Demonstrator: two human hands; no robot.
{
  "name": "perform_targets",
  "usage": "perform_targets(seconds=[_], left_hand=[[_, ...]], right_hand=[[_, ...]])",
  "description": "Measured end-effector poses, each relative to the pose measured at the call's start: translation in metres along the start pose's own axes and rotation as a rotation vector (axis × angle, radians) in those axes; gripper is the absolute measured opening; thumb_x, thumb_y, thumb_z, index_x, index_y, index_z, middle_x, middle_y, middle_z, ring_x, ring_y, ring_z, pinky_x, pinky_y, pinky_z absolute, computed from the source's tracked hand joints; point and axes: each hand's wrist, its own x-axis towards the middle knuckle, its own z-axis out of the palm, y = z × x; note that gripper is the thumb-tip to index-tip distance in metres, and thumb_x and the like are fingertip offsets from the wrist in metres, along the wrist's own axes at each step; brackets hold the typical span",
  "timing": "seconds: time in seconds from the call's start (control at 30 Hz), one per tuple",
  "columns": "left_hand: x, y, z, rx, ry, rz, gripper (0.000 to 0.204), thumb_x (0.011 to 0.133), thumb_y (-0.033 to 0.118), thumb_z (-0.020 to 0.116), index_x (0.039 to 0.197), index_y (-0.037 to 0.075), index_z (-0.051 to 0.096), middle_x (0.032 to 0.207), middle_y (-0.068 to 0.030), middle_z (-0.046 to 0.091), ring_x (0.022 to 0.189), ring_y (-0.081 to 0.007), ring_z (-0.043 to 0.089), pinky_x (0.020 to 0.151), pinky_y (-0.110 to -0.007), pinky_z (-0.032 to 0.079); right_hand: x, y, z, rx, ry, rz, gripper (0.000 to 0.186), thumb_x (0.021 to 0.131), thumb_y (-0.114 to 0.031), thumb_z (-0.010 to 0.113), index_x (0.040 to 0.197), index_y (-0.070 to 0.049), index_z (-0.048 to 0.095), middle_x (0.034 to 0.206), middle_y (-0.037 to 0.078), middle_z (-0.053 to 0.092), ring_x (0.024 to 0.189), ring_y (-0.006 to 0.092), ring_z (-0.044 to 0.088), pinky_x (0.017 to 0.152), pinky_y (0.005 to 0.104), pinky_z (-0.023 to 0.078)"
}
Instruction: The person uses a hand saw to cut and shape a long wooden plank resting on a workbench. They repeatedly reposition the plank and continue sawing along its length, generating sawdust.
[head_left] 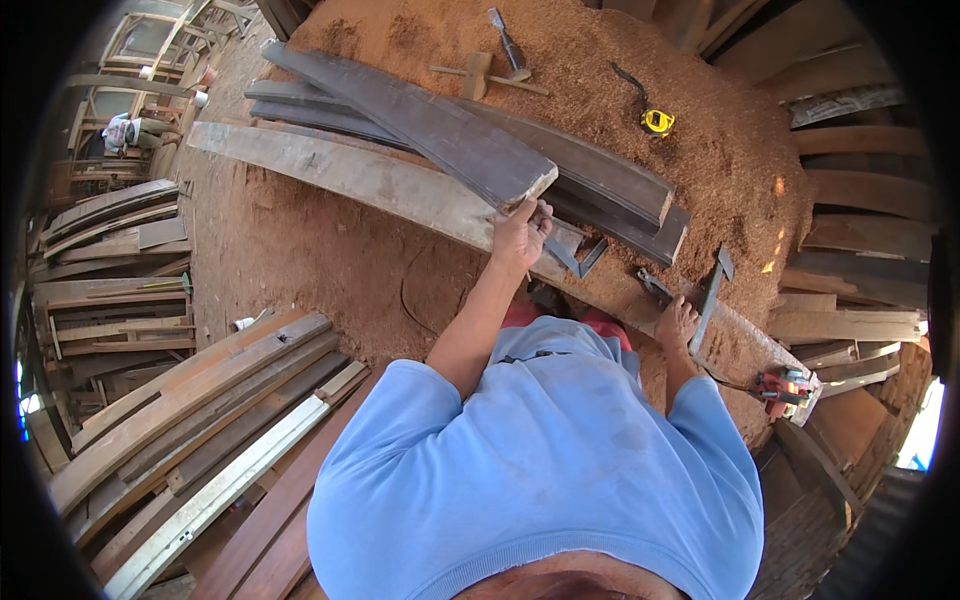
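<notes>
My left hand is closed on the near end of a dark wooden plank, which lies slanted across other boards. Right beside its fingers an L-shaped metal square rests on the pale long board. Lower right, my right hand is curled closed at the end of a dark metal hand tool; its exact kind cannot be made out. Close to that hand stands a grey metal bar with a crosspiece on top. More dark boards lie beyond the plank.
Sawdust covers the far surface, bearing a yellow tape measure, a chisel and a wooden marking gauge. A red power tool sits at right. Timber stacks flank me on the left and right. Far left, another person is visible.
</notes>
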Motion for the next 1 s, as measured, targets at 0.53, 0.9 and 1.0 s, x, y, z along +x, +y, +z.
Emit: perform_targets(seconds=[0.53,0.9,1.0], left_hand=[[-0.02,-0.028,0.024,0.233,-0.066,0.061,0.034,0.095,0.009,0.07,0.121,0.013,0.049,0.102,-0.0135,0.068,0.078,-0.026,0.071,0.07,-0.048,0.061],[-0.048,-0.053,-0.021,0.398,0.295,0.177,0.048,0.104,0.045,0.056,0.135,0.01,0.046,0.098,-0.0103,0.067,0.074,-0.0167,0.066,0.064,-0.032,0.056],[-0.04,-0.045,-0.043,0.41,0.504,0.311,0.053,0.104,0.047,0.053,0.139,0.009,0.043,0.118,-0.0156,0.062,0.089,-0.022,0.065,0.071,-0.035,0.052]], right_hand=[[0.014,-0.001,0.024,0.358,-0.42,-0.08,0.04,0.085,-0.018,0.06,0.119,0.003,0.057,0.113,0.027,0.069,0.11,0.0434,0.066,0.094,0.0469,0.053],[0.025,0.03,-0.08,1.443,-1.219,-0.312,0.04,0.085,-0.002,0.059,0.124,-0.003,0.052,0.114,0.012,0.063,0.098,0.0227,0.069,0.073,0.0347,0.056],[0.033,0.004,-0.126,1.436,-1.31,-0.461,0.049,0.089,-0.003,0.061,0.135,-0.005,0.046,0.111,0.008,0.054,0.094,0.0186,0.066,0.071,0.0272,0.054]])
